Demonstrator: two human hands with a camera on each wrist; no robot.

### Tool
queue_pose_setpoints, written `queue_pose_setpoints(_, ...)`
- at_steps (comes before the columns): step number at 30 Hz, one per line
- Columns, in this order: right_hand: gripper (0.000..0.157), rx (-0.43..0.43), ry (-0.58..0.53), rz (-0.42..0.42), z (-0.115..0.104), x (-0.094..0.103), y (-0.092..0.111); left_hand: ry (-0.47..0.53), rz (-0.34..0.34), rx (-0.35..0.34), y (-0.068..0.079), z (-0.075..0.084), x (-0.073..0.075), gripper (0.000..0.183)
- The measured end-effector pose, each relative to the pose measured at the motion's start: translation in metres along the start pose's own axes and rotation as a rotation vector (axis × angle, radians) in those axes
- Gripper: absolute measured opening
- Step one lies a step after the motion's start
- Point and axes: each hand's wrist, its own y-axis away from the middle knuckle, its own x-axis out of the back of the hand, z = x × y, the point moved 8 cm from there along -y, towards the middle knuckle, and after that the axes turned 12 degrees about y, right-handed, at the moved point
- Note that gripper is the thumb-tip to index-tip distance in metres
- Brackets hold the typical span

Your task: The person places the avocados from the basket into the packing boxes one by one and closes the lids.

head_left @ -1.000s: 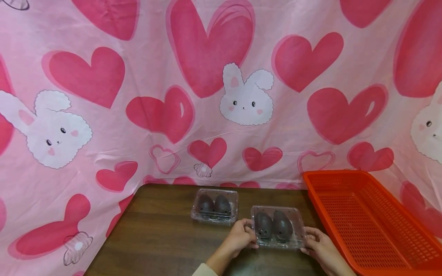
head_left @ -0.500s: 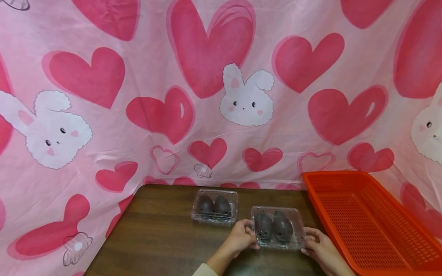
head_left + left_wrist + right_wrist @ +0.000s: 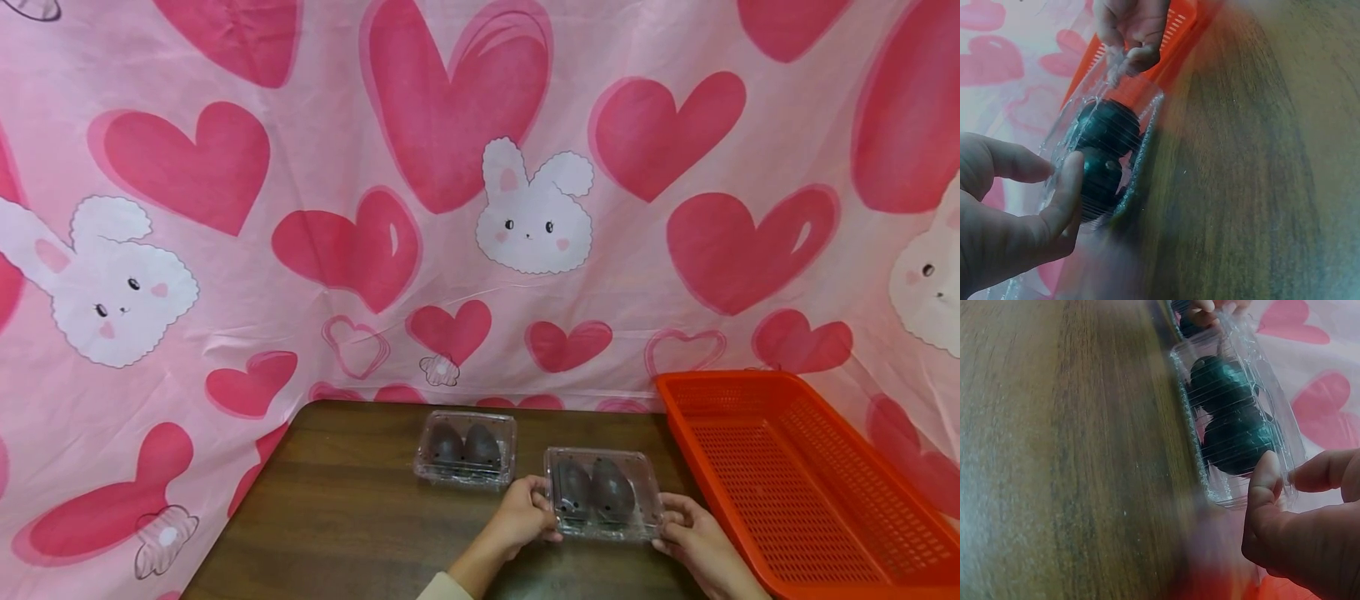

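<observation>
My left hand [image 3: 522, 515] and right hand [image 3: 699, 540] pinch opposite ends of a clear plastic clamshell box [image 3: 645, 492] near the table's front. Inside lie two dark, egg-shaped avocados [image 3: 612, 490], side by side, with the lid down over them. In the left wrist view, thumb and fingertips [image 3: 1071, 172] meet at the box's rim. The right wrist view has the right thumb [image 3: 1266, 472] and index finger squeezing the rim at the other end. A second clear clamshell box [image 3: 504, 427], also holding two dark avocados [image 3: 481, 444], stands further back on the left.
An orange-red plastic basket [image 3: 720, 483] with perforated walls stands along the right side, close to my right hand. The brown wooden table [image 3: 337, 500] ends at a pink cloth [image 3: 630, 250] printed with hearts and rabbits.
</observation>
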Motion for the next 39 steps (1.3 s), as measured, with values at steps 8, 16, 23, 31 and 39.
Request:
queue_pose_setpoints(8,0.061,-0.007,0.005,0.022,-0.005,-0.002,-0.006,-0.518,0.048,-0.271,0.004,0.033,-0.006,0.054)
queue_pose_setpoints(16,0.064,0.019,-0.034,0.020,-0.013,-0.007,-0.016,-1.003,0.127,-0.459,0.005,0.054,-0.017,0.045)
queue_pose_setpoints(23,0.063,0.053,-0.051,0.016,-0.023,-0.014,-0.028,-1.136,0.172,-0.543,0.004,0.063,-0.020,0.037)
queue_pose_setpoints(31,0.058,0.058,-0.061,0.024,-0.028,-0.015,-0.039,-1.221,0.161,-0.650,-0.003,0.068,-0.020,0.032)
queue_pose_setpoints(39,0.057,0.084,-0.065,0.030,-0.031,-0.019,-0.045,-1.196,0.168,-0.647,-0.007,0.069,-0.014,0.034)
